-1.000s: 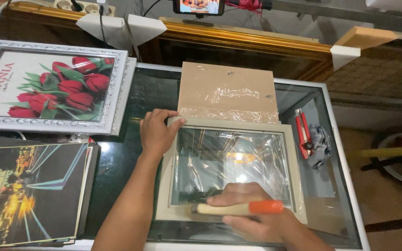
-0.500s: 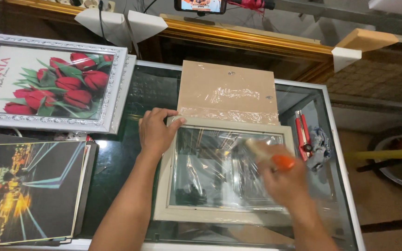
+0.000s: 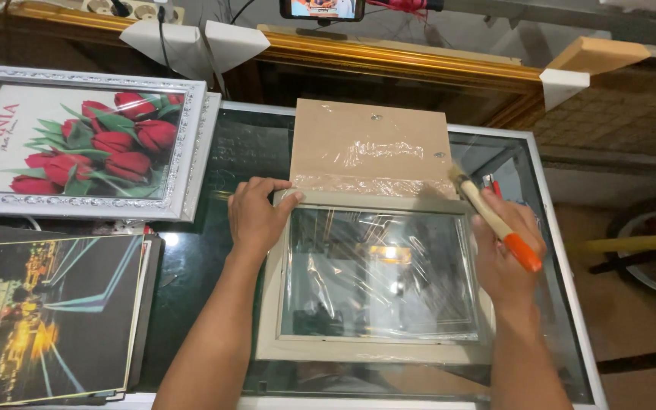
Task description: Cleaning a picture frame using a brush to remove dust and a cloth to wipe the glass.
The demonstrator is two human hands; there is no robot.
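Grey frame [image 3: 373, 353], glass up, flat mid-bench [image 3: 556, 250]: left hand [image 3: 256, 216] presses its top-left corner, fingers spread; right hand [image 3: 504, 254], fingers clamped on an orange-tipped brush [image 3: 495, 222], has swept from bottom rail to right rail, so dusting seems underway.

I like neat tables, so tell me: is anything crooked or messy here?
Mostly tidy. The clear plastic wrap on the brown backing board is wrinkled and bunched up. The left hand presses the pale frame at its top-left corner, and the right hand holds a brush. The frame lies fairly straight.
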